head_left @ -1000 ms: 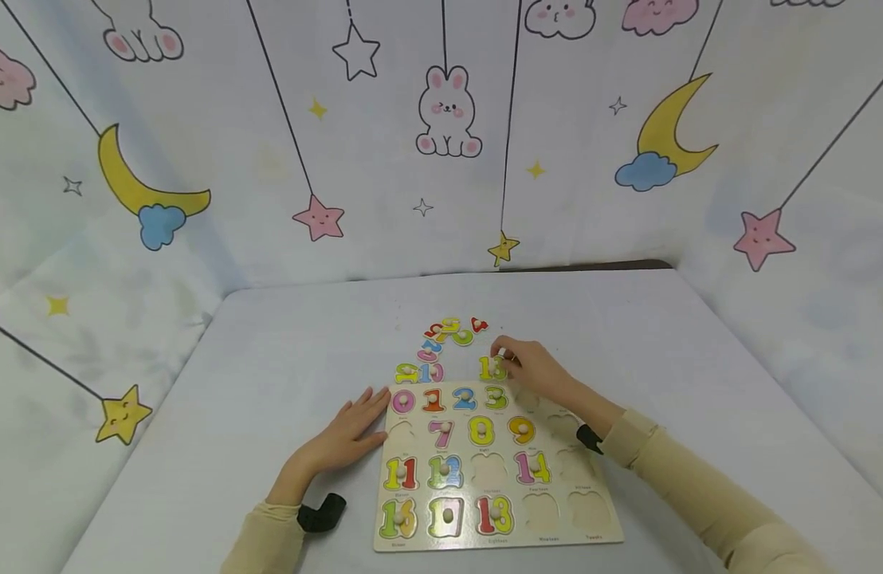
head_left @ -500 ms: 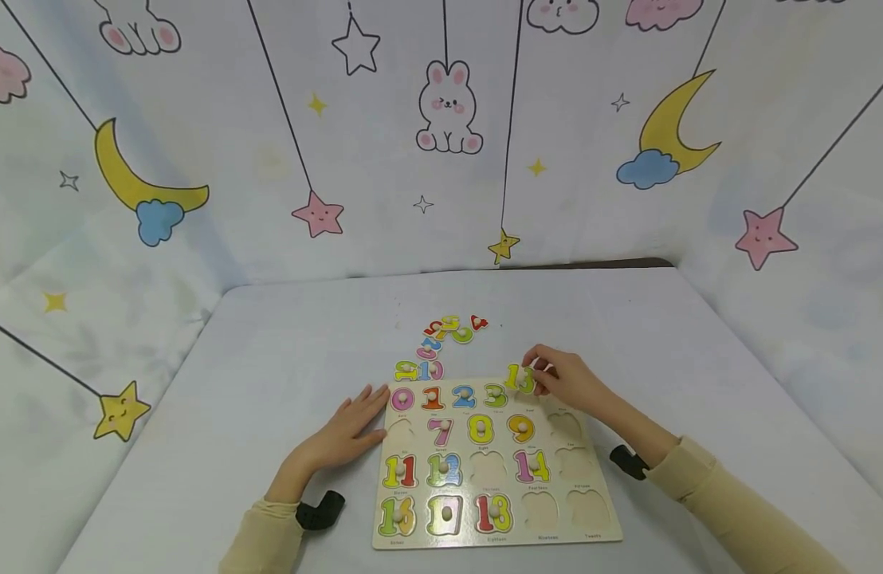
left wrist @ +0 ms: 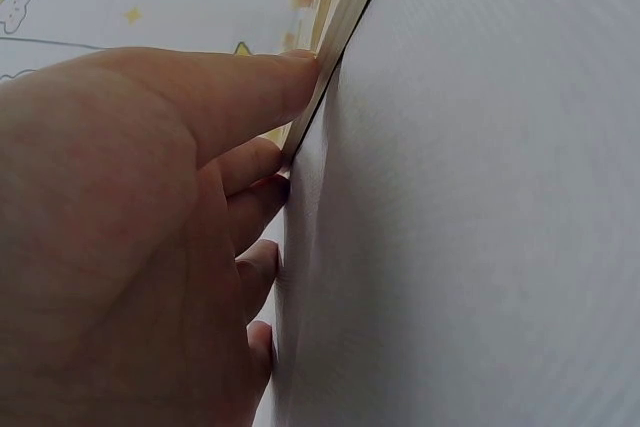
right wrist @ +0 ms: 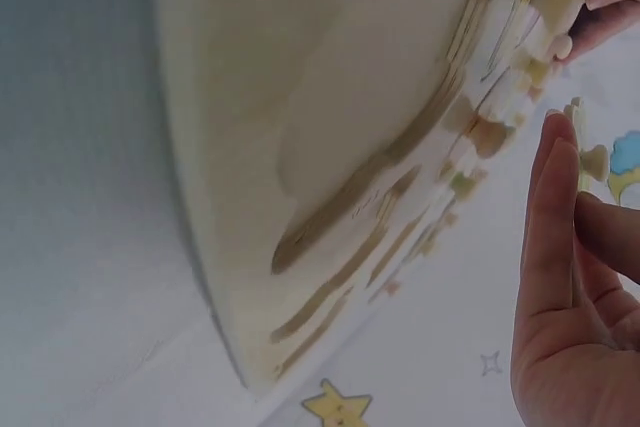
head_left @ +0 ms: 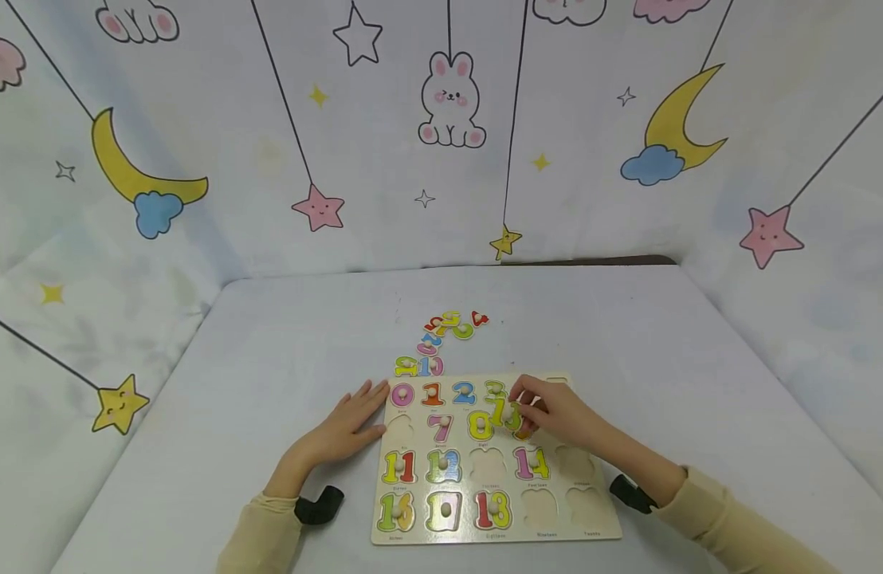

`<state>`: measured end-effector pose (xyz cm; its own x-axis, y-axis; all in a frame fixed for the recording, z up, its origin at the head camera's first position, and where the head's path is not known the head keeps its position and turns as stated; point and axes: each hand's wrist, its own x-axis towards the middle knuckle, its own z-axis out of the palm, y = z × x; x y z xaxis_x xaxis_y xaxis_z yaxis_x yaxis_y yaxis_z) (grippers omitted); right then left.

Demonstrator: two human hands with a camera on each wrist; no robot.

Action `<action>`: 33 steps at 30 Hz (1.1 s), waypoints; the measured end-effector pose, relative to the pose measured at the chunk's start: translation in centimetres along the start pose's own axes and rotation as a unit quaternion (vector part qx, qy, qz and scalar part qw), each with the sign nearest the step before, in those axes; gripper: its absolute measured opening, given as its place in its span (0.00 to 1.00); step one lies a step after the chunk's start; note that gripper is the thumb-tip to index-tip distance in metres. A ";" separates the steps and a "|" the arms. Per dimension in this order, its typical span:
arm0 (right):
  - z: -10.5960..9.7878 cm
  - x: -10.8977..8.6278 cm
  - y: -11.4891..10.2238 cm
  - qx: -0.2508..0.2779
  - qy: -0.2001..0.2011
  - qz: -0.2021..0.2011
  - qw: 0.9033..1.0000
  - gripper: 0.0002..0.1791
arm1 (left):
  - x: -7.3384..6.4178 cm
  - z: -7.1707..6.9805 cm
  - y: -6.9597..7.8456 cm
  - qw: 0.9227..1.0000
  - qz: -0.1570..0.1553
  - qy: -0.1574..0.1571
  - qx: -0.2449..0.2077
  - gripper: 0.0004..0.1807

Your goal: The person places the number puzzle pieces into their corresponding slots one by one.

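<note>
In the head view, my right hand (head_left: 559, 410) pinches a yellow-and-green number 13 puzzle piece (head_left: 504, 414) above the upper middle of the wooden number board (head_left: 516, 539). The right wrist view shows this piece (right wrist: 582, 137) between thumb and fingers, its round knob outward. Part of the orange 9 is hidden beneath the hand. My left hand (head_left: 341, 430) lies with extended fingers against the board's left edge. In the left wrist view, that hand's thumb (left wrist: 255, 87) touches the board's side. An unfilled recess (head_left: 488, 466) lies between the 12 and the 14.
Several loose number pieces lie behind the board, including a red 4 (head_left: 479, 319) and a blue-and-pink piece (head_left: 430, 366). Filled spots include the pink 0 (head_left: 402, 395) and the 17 (head_left: 444, 510). More bare recesses, like the lower right one (head_left: 583, 509), show on the board.
My right hand has carried the number 13 piece from behind the board, first rightward, then toward me over the board. The left hand stays at the board's edge.
</note>
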<state>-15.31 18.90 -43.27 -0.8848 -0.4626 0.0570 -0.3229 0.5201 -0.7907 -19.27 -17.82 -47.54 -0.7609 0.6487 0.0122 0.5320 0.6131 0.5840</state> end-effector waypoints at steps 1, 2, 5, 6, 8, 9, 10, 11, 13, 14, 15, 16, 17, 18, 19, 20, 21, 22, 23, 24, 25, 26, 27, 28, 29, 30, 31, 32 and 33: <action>0.3 0.0 -0.2 0.003 -0.008 0.000 1.000 0.08 | 0.0 0.0 0.0 1.000 0.000 0.000 0.000 0.34; 0.6 0.0 -0.3 0.004 -0.016 0.000 1.000 0.08 | 0.0 0.0 0.0 1.000 0.000 0.001 0.000 0.34; 1.4 0.1 -0.8 -0.010 -0.040 -0.002 0.999 0.06 | 0.0 0.0 0.1 1.000 0.001 0.001 -0.001 0.34; 1.6 0.1 -0.9 -0.019 -0.048 -0.004 0.999 0.06 | 0.0 0.0 0.1 1.000 0.001 0.001 -0.002 0.34; 2.0 0.1 -1.2 -0.035 -0.063 -0.012 0.997 0.06 | 0.0 0.0 0.2 1.000 0.001 0.001 -0.003 0.34; 2.2 0.1 -1.3 -0.043 -0.069 -0.015 0.997 0.06 | 0.0 0.0 0.2 1.000 0.000 0.001 -0.003 0.34; 2.3 0.2 -1.4 -0.052 -0.075 -0.018 0.996 0.06 | 0.0 0.0 0.2 1.000 -0.001 0.001 -0.004 0.34; 2.4 0.2 -1.5 -0.059 -0.080 -0.020 0.995 0.06 | 0.0 0.0 0.2 1.000 -0.002 0.000 -0.003 0.34; 2.6 0.2 -1.6 -0.070 -0.092 -0.024 0.993 0.07 | 0.0 0.0 0.2 1.000 -0.005 -0.001 -0.004 0.34; 2.6 0.2 -1.7 -0.075 -0.097 -0.023 0.992 0.07 | 0.0 0.0 0.2 1.000 -0.007 -0.002 -0.005 0.34; 2.7 0.2 -1.7 -0.080 -0.102 -0.024 0.991 0.08 | 0.0 0.0 0.2 1.000 -0.008 -0.002 -0.006 0.34; 2.8 0.2 -1.8 -0.087 -0.107 -0.025 0.990 0.08 | 0.0 0.0 0.1 1.000 -0.008 -0.003 -0.006 0.35; 2.8 0.2 -1.8 -0.091 -0.112 -0.026 0.989 0.08 | 0.0 0.0 0.1 1.000 -0.010 -0.003 -0.005 0.35; 2.9 0.2 -1.9 -0.096 -0.116 -0.027 0.988 0.08 | 0.0 0.0 0.1 1.000 -0.010 -0.003 -0.004 0.35; 2.9 0.2 -1.9 -0.100 -0.118 -0.027 0.988 0.08 | 0.0 0.0 0.0 1.000 -0.010 -0.003 -0.004 0.35; 2.9 0.2 -2.0 -0.105 -0.120 -0.028 0.987 0.08 | 0.1 0.0 0.0 1.000 -0.010 -0.003 -0.004 0.35; 3.0 0.2 -2.0 -0.108 -0.121 -0.030 0.986 0.08 | 0.1 0.0 0.0 1.000 -0.010 -0.003 -0.004 0.35; 3.0 0.2 -2.0 -0.112 -0.122 -0.030 0.986 0.08 | 0.1 0.0 0.0 1.000 -0.010 -0.003 -0.003 0.35; 3.0 0.2 -2.1 -0.114 -0.122 -0.030 0.986 0.08 | 0.1 0.0 0.0 1.000 -0.010 -0.003 -0.004 0.35; 3.0 0.2 -2.1 -0.117 -0.121 -0.031 0.985 0.08 | 0.1 0.0 0.0 1.000 -0.009 -0.003 -0.004 0.35; 3.0 0.2 -2.1 -0.120 -0.121 -0.032 0.985 0.08 | 0.1 0.0 0.0 1.000 -0.009 -0.004 -0.004 0.35; 3.1 0.2 -2.1 -0.123 -0.120 -0.034 0.985 0.08 | 0.1 0.0 0.0 1.000 -0.009 -0.004 -0.005 0.35; 3.1 0.2 -2.1 -0.126 -0.118 -0.037 0.984 0.08 | 0.1 0.0 0.0 1.000 -0.009 -0.003 -0.004 0.35; 3.1 0.3 -2.1 -0.130 -0.117 -0.039 0.984 0.08 | 0.1 0.0 0.0 1.000 -0.009 -0.003 -0.004 0.35; 3.2 0.3 -2.2 -0.135 -0.114 -0.041 0.983 0.08 | 0.1 0.0 0.0 1.000 -0.009 -0.003 -0.005 0.35; 3.2 0.3 -2.2 -0.142 -0.111 -0.044 0.983 0.08 | 0.1 0.0 0.0 1.000 -0.009 -0.002 -0.005 0.35; 3.3 0.3 -2.2 -0.147 -0.109 -0.044 0.982 0.08 | 0.1 0.0 0.0 1.000 -0.009 -0.002 -0.006 0.35; 3.4 0.3 -2.2 -0.152 -0.107 -0.044 0.982 0.07 | 0.0 0.0 0.0 1.000 -0.009 -0.001 -0.006 0.34; 3.4 0.2 -2.2 -0.157 -0.107 -0.042 0.981 0.07 | 0.1 0.0 0.0 1.000 -0.009 -0.001 -0.006 0.34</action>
<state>-13.67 15.21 -43.60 -0.7708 -0.6358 -0.0410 -0.5096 0.6538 -0.5593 -19.32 -17.79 -47.54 -0.7697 0.6384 0.0005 0.5137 0.6189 0.5942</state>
